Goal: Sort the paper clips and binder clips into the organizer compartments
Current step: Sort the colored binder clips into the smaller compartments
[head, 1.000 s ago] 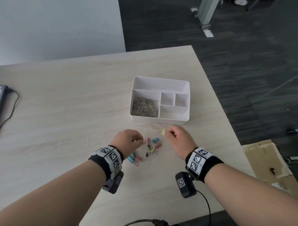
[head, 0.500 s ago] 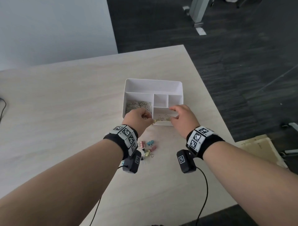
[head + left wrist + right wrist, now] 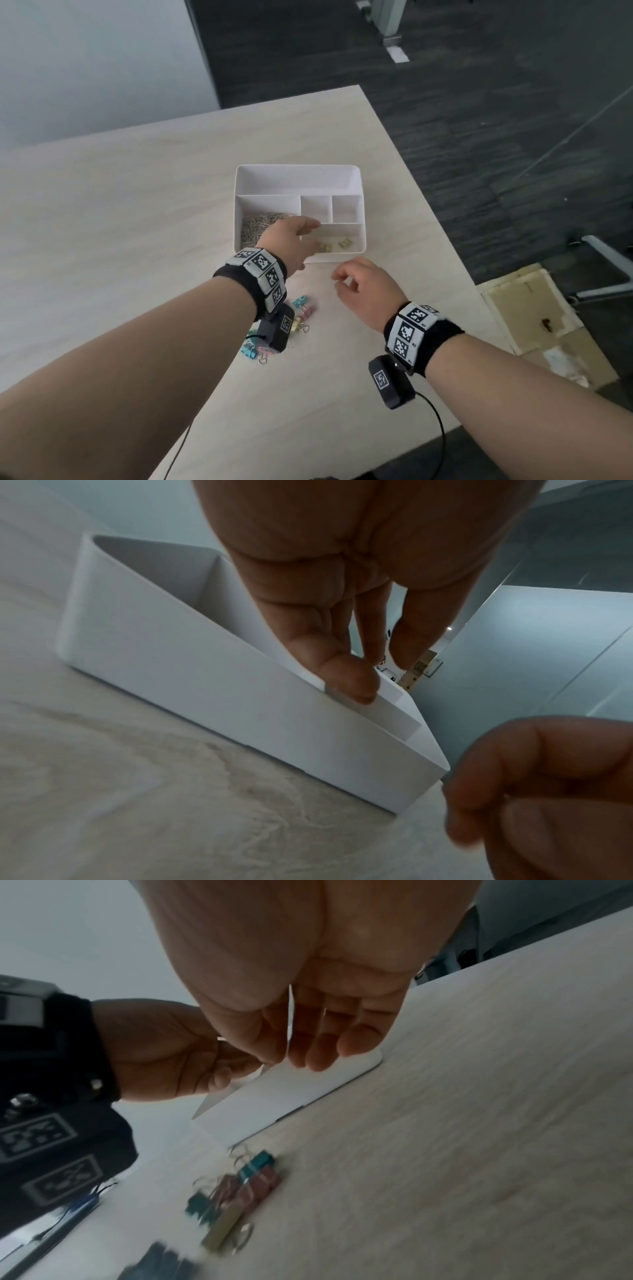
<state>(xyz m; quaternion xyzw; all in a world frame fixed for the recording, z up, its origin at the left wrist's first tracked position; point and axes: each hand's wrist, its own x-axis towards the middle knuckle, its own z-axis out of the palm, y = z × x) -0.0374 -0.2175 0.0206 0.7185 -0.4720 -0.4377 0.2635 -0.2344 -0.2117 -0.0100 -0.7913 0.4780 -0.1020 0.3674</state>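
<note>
The white organizer [image 3: 297,180] [image 3: 205,685] [image 3: 301,1091] stands mid-table. Silver paper clips [image 3: 255,228] fill its left compartment, and yellow binder clips [image 3: 334,245] lie in its front right one. My left hand [image 3: 313,236] [image 3: 377,677] reaches over the organizer's front wall with straight fingers and holds nothing. My right hand [image 3: 342,278] [image 3: 308,1060] hovers just in front of the organizer, fingers loosely curled and empty. A pile of blue, pink and yellow binder clips [image 3: 303,308] [image 3: 246,1183] lies on the table under my left wrist, partly hidden by it.
The two small middle compartments [image 3: 315,207] and the long back one hold nothing. The table's right edge [image 3: 442,240] runs close to the organizer, with cardboard [image 3: 527,308] on the floor beyond. A camera cable [image 3: 440,425] trails off the near edge.
Both hands carried binder clips from the pile to the organizer and let them go into its front right compartment. The right hand has since drawn back toward me.
</note>
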